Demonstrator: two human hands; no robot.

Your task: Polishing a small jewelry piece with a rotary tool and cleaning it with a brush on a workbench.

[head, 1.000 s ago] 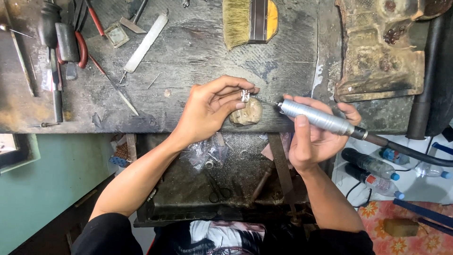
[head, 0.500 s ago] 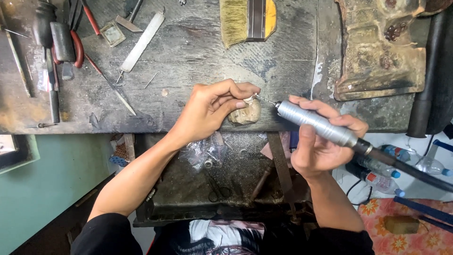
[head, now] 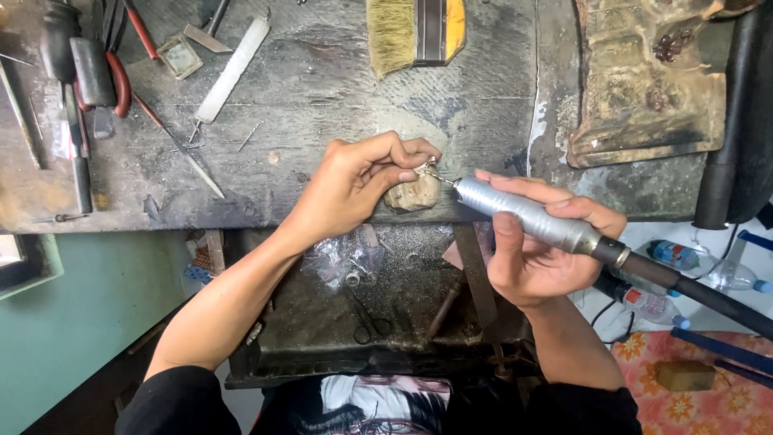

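My left hand [head: 362, 181] pinches a small silver ring [head: 423, 167] against a worn wooden bench peg [head: 411, 196] at the workbench edge. My right hand [head: 535, 258] grips a silver rotary tool handpiece [head: 527, 215], whose thin bit touches the ring. A black flexible shaft [head: 692, 292] runs from the handpiece off to the right.
The dark workbench [head: 322, 89] carries a flat file [head: 229, 71], red-handled pliers [head: 121, 76], thin picks [head: 181, 149], a bristle brush [head: 415, 31] and a rusty metal block [head: 648, 80]. Below is a tray [head: 394, 322] holding scissors [head: 366, 318]. Plastic bottles [head: 684, 262] lie on the floor at right.
The handpiece tip has moved left into contact with the ring. My left hand has stayed on the peg with the ring.
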